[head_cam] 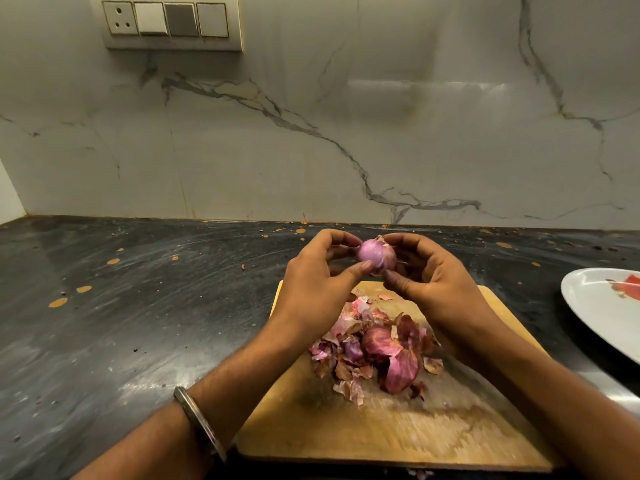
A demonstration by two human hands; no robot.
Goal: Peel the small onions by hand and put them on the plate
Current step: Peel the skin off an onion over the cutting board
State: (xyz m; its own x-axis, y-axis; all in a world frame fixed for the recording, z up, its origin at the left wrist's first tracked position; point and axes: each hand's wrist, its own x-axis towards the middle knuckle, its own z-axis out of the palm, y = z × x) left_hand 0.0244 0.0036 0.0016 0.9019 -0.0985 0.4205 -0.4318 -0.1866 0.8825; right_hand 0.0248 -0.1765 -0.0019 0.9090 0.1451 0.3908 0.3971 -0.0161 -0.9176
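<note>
A small purple onion [375,255] is held up above the far edge of the wooden cutting board [398,427]. My left hand [318,282] grips it from the left, thumb under it and fingers over the top. My right hand [429,275] pinches it from the right, where a scrap of dry skin still clings. A heap of pink and brown onion skins [377,351] lies on the board below my hands. The white plate [595,306] sits at the right edge of the view, only partly visible.
The dark stone counter [138,323] is speckled with small orange spots and bits of skin. A marble wall [311,116] stands behind, with a switch panel [171,22] at upper left. A metal bangle [201,424] is on my left wrist.
</note>
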